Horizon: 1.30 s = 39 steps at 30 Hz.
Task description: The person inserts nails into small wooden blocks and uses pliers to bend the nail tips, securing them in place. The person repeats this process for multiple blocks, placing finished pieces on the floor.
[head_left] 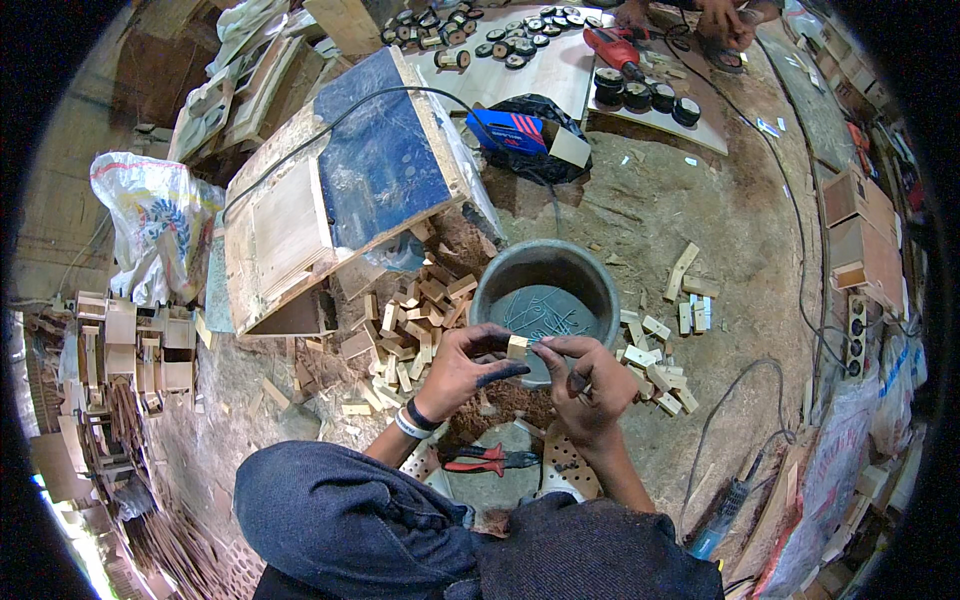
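My left hand [460, 368] grips a small pale wooden block [517, 347] between thumb and fingers, over the near rim of a round grey tub [484, 300]. My right hand [590, 387] is closed in a pinch at the block's right end; whatever its fingertips hold is too small to make out. Thin metal pieces like nails or wire lengths [541, 312] lie scattered in the bottom of the tub. Similar wooden blocks form a pile [412, 335] left of the tub and a smaller group [660, 375] to its right. Red-handled pliers [488, 460] rest on the floor between my feet.
A slanted wooden panel with a blue face [380, 150] stands at the left. Beyond the tub lies a blue box [508, 131] on black plastic. Another person's hand [720, 22] is near a red drill [612, 48] and dark-rimmed spools [636, 96]. A corded power tool [722, 515] lies lower right.
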Available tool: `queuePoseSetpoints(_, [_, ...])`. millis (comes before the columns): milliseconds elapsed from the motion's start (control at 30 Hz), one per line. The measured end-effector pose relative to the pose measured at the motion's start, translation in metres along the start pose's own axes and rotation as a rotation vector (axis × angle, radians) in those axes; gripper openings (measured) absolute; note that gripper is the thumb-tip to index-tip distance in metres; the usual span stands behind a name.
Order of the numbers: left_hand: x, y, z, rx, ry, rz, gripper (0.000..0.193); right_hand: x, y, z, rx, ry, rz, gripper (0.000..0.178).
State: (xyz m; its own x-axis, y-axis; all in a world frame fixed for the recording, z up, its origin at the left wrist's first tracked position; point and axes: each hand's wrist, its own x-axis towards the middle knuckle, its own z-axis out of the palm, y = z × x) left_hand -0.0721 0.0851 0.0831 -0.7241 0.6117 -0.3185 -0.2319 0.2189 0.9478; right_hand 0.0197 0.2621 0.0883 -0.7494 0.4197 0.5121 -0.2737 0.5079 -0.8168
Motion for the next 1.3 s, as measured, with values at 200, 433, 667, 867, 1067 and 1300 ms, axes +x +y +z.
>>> queuePoseSetpoints(200, [-0.001, -0.005, -0.002, 0.021, 0.026, -0.038, 0.032, -0.001, -0.003, -0.001, -0.008, 0.014, -0.016, 0.045])
queuePoseSetpoints(433, [-0.002, -0.012, 0.0, -0.185, 0.043, -0.086, 0.032, -0.001, -0.005, -0.001, 0.037, 0.059, 0.045, 0.045])
queuePoseSetpoints(667, [-0.003, -0.017, 0.001, -0.251, 0.061, -0.072, 0.037, 0.002, -0.005, -0.003, 0.041, 0.047, 0.057, 0.044])
queuePoseSetpoints(867, [-0.003, -0.026, 0.001, -0.33, 0.08, -0.077, 0.038, -0.001, -0.003, 0.002, 0.075, 0.037, 0.046, 0.044])
queuePoseSetpoints(1067, [-0.012, -0.027, -0.001, -0.376, 0.021, -0.014, 0.038, -0.002, 0.011, -0.001, 0.241, -0.285, 0.619, 0.043])
queuePoseSetpoints(1300, [-0.016, -0.022, 0.002, -0.464, -0.198, -0.072, 0.063, -0.001, 0.027, -0.029, 0.544, -0.712, 0.41, 0.046])
